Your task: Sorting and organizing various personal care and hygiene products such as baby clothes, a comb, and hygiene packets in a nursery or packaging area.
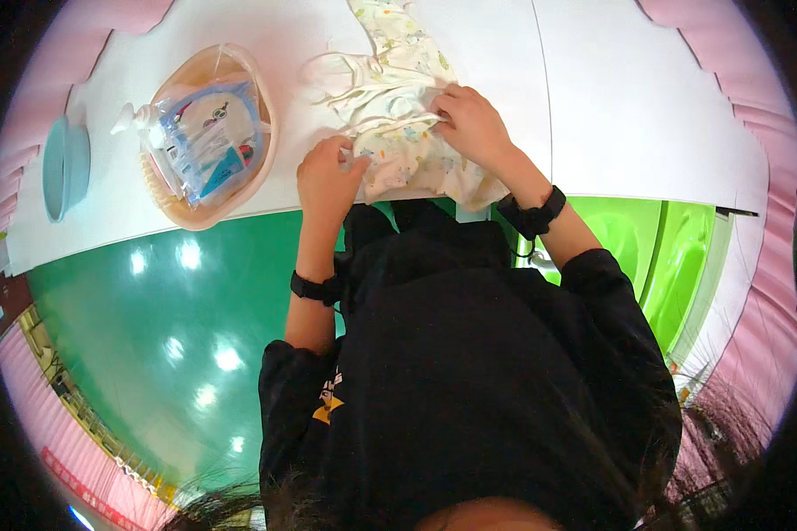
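A pale baby garment [403,106] with a small yellow, green and blue print lies rumpled on the white table. Its lower part reaches the near edge, and a narrower part stretches away to the far side. At its left edge, my left hand [326,181] is closed, with thumb and fingertips on the cloth. My right hand [475,128] pinches a fold on the garment's right side. Both wrists wear black bands. Cloth bunches up between the hands, and a white sleeve-like piece sticks out to the left.
Left of the garment stands a peach basin [270,133] holding clear plastic packages [208,133] and a white pump bottle [155,146]. A light blue basin [66,168] sits farther left. Pink draped cloth [753,71] borders the table; bright green drawers [611,230] are below at right.
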A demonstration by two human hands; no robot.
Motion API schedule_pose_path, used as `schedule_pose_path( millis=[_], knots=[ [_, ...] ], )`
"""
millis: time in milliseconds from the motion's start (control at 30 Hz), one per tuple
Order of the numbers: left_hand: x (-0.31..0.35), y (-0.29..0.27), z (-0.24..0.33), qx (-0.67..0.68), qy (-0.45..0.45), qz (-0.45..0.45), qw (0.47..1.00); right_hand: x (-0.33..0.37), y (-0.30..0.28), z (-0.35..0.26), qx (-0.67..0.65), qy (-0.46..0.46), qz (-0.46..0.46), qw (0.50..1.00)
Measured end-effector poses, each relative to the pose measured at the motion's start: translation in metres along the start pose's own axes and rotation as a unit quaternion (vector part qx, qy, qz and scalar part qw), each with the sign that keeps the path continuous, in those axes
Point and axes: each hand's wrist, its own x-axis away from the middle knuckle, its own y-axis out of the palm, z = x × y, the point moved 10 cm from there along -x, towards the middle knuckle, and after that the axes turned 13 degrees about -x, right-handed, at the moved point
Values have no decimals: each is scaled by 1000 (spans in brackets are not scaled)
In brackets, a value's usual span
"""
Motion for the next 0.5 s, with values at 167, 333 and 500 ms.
schedule_pose_path(
  millis=[167, 333, 500],
  knots=[
    [1, -8, 17, 2, 125, 63, 990, 3, -18, -2, -164, 10, 40, 986],
    [-13, -14, 13, 306, 10, 27, 952, 5, -38, -1, -166, -11, 109, 980],
    [-13, 11, 16, 186, 60, 23, 980, -8, -9, 26, -110, 68, 63, 990]
  ],
)
